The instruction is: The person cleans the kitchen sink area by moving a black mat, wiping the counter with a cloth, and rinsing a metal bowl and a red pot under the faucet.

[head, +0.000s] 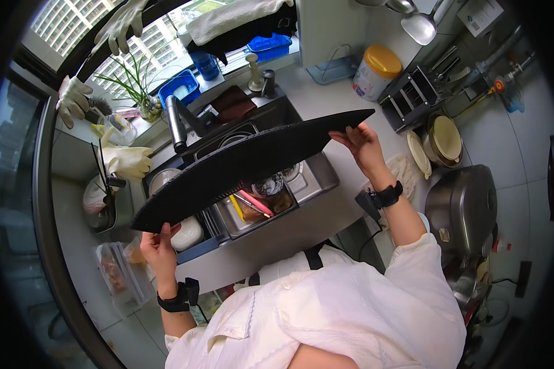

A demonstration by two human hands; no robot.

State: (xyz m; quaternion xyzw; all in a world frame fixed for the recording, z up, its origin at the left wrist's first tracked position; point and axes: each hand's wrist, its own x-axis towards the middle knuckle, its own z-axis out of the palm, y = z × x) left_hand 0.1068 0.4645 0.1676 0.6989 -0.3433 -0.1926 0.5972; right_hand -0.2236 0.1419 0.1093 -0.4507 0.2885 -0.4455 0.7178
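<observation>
A long black mat or panel (254, 157), slightly bowed, is held above the kitchen sink. My left hand (160, 246) pinches its near left corner between thumb and fingers. At the far right corner, my right hand (361, 145) grips the edge the same way. Below the panel, the metal sink basin (233, 221) holds yellow and pink-handled utensils (255, 203) in brownish water and a foamy round dish (268, 184). A white bowl (187, 234) sits in the rack at the sink's left. The panel hides the middle of the sink.
A faucet (176, 124) rises behind the panel. Several pale rubber gloves (125, 161) hang at the left near the window. A yellow-lidded tin (377, 71) and a black knife rack (413, 94) stand at the back right. Lidded containers (444, 138) and a large steel pot (461, 210) line the right.
</observation>
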